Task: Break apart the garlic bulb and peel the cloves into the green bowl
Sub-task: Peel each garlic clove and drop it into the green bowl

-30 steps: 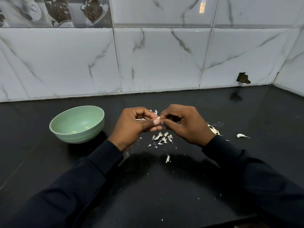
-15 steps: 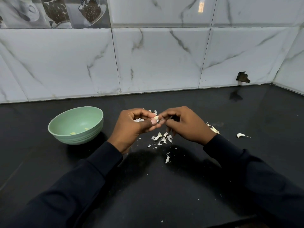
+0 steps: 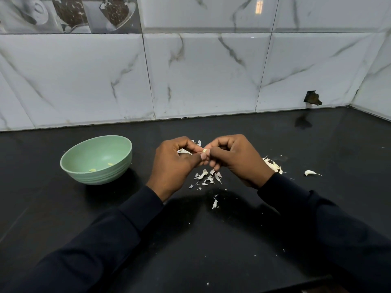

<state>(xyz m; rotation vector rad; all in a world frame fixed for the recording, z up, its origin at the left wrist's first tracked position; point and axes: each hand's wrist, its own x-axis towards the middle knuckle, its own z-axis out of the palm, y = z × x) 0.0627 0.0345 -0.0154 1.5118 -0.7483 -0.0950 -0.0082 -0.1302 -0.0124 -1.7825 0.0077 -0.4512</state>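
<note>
Above the black counter, my left hand (image 3: 176,163) and my right hand (image 3: 237,159) meet fingertip to fingertip, both pinching one small pale garlic clove (image 3: 204,150); most of the clove is hidden by the fingers. To the left stands the green bowl (image 3: 72,163), with two small yellowish peeled cloves (image 3: 110,164) inside. White papery peel scraps (image 3: 208,177) lie on the counter right below my hands. More garlic pieces (image 3: 273,164) lie just behind my right wrist, partly hidden by it. A single unpeeled clove (image 3: 310,172) lies further right.
The black counter (image 3: 211,240) runs back to a white marble-tile wall (image 3: 201,77), which turns a corner at the far right. A dark broken hole (image 3: 312,98) sits low in the wall at the back right. One stray peel (image 3: 214,204) lies nearer me.
Both hands stay together on the clove; the fingers have shifted slightly as they work on it. The view has moved a little. The bowl and scraps have not moved.
</note>
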